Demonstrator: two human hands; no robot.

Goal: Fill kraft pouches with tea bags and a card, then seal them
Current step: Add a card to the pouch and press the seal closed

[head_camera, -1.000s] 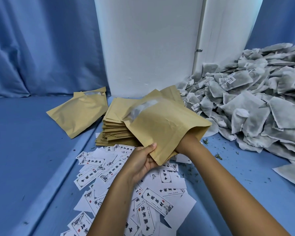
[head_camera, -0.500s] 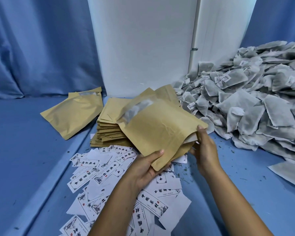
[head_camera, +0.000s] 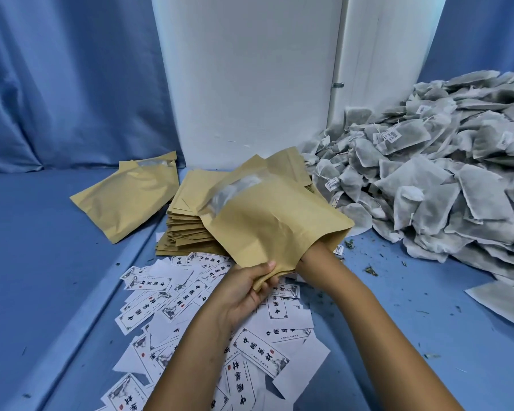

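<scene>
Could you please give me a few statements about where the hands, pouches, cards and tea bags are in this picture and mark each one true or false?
1. The right hand is pushed into the open mouth of the held tan kraft paper pouch. True; only the wrist shows.
2. The left hand grips the lower corner of the held pouch. True.
3. The heap of grey mesh tea bags lies to the person's left. False; it is on the right.
4. The scattered white printed cards sit stacked inside a box. False; they lie loose on the blue surface.
5. A separate tan kraft pouch lies left of the stack of flat kraft pouches. True.
</scene>
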